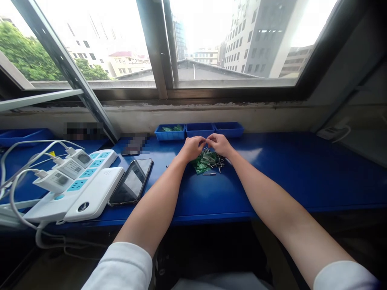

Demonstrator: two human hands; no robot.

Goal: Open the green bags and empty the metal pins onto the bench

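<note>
- Two bare hands meet over a small heap of crinkled green plastic (200,166) on a blue workbench (290,169), under a wide window (161,68).
- The left hand (194,148) hangs over the far left side of the green plastic, the right hand (220,145) over its far right; fingers are bent inward and the fingertips all but meet. Whether they pinch anything is too small to tell.
- Slim metal pieces (222,163) lie scattered on the green plastic and along its right edge; a single metal piece (209,174) rests just in front.
- Behind the green plastic, three blue bins (196,134) stand in a row, the leftmost holding more green material (173,129).
- Well left of the green plastic sit a smartphone (131,183), a white power bank (96,197) and a power strip (87,173) loaded with chargers (71,167).
</note>
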